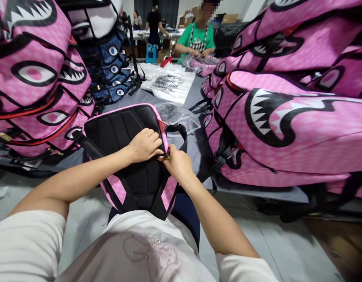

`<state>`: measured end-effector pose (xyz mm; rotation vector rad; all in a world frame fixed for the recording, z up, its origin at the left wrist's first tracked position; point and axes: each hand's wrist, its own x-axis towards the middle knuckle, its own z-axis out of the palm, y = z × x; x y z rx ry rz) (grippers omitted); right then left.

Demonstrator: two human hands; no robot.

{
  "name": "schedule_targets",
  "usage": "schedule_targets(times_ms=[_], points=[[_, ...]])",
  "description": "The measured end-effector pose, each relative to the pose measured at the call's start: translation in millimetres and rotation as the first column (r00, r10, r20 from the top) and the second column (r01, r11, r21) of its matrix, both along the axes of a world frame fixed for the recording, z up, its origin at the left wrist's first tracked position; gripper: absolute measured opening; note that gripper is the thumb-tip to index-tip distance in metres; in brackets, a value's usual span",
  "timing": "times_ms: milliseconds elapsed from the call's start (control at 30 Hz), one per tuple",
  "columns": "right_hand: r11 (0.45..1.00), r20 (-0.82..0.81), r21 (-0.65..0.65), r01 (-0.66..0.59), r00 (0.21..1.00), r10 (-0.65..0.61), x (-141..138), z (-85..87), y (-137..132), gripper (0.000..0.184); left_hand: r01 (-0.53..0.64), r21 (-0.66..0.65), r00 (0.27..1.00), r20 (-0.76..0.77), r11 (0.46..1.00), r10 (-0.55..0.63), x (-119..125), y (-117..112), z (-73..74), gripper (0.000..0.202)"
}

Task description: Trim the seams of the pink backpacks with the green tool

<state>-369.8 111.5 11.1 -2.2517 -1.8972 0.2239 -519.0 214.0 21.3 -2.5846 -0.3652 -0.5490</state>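
A pink and black backpack (110,135) leans toward me at the table's front edge, its black padded back and straps facing up. My left hand (147,145) lies across the back panel, fingers curled and pinching the bag near its right side edge. Close beside it, my right hand (179,162) is closed at that same pink-trimmed edge. A small yellow-green item (168,156) shows between its fingers; its kind is mostly hidden by them. One black shoulder strap (181,135) loops out on the right of the bag.
Pink shark-mouth backpacks are stacked at left (33,94) and right (304,133). Blue backpacks (110,70) stand behind the left stack. Clear plastic bags (181,117) lie on the grey table (133,98). A co-worker in green (185,37) handles a wrapped pink bag opposite.
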Motion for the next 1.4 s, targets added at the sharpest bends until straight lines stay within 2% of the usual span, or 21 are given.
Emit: schedule_targets(times_ms=[100,200,333,400,500,600,700,833,967,1033,1067,1133,1200,1300,1400], points=[[1.000,-0.015,0.000,0.019,1.000,-0.019,1,-7.2,7,0.037,0.016,-0.016,0.985,-0.173,1.000,-0.019,12,17,2.7,0.052],[1.000,-0.027,-0.005,0.031,0.999,-0.031,2,-11.5,11,0.036,0.049,-0.032,0.966,-0.254,0.998,-0.056,7,37,10.1,0.053],[0.999,-0.025,-0.029,0.029,0.999,-0.030,2,-14.3,17,0.037,-0.084,0.007,0.972,-0.218,0.996,0.084,-12,80,32.2,0.053],[0.999,-0.021,-0.043,0.030,0.999,-0.030,3,-15.8,20,0.037,-0.166,0.041,0.962,-0.215,0.985,0.171,-17,90,38.3,0.049],[0.998,-0.030,-0.058,0.033,0.999,-0.035,6,-18.7,23,0.037,-0.190,0.049,0.944,-0.263,0.980,0.197,-17,81,34.0,0.048],[0.997,-0.046,-0.069,0.041,0.998,-0.044,8,-21.5,24,0.038,-0.115,-0.043,0.941,-0.324,0.992,0.096,-13,67,24.8,0.055],[0.997,-0.054,-0.070,0.040,0.998,-0.044,8,-23.9,25,0.037,-0.106,-0.114,0.939,-0.338,0.988,0.062,-14,76,24.4,0.055],[0.997,-0.065,-0.071,0.034,0.997,-0.039,10,-24.3,27,0.035,-0.220,-0.139,0.936,-0.308,0.966,0.169,-17,92,27.1,0.047],[0.995,-0.183,-0.087,0.039,0.982,-0.054,19,-18.5,26,0.026,-0.172,-0.166,0.944,-0.311,0.971,0.114,-14,65,16.0,0.038],[0.997,-0.384,0.013,0.073,0.921,-0.063,25,-13.2,23,0.021,-0.149,-0.172,0.951,-0.294,0.974,0.093,-13,47,8.7,0.040],[0.989,-0.508,0.103,0.108,0.860,-0.041,26,-10.2,21,0.024,-0.147,-0.171,0.955,-0.280,0.974,0.094,-12,40,5.4,0.042],[0.934,-0.684,0.299,0.196,0.726,0.067,28,-4.1,16,0.038,-0.145,-0.171,0.962,-0.254,0.975,0.098,-12,32,-1.3,0.049],[0.878,-0.731,0.411,0.244,0.664,0.157,27,-0.2,14,0.052,-0.144,-0.173,0.969,-0.224,0.974,0.104,-12,29,-8.1,0.050],[0.893,-0.780,0.382,0.239,0.601,0.173,25,-2.9,12,0.067,-0.115,-0.199,0.985,-0.148,0.973,0.086,-15,25,-17.2,0.039],[0.900,-0.880,0.332,0.284,0.437,0.187,24,-12.9,10,0.075,-0.039,-0.235,0.997,-0.072,0.971,0.023,-23,16,-22.1,0.017]])
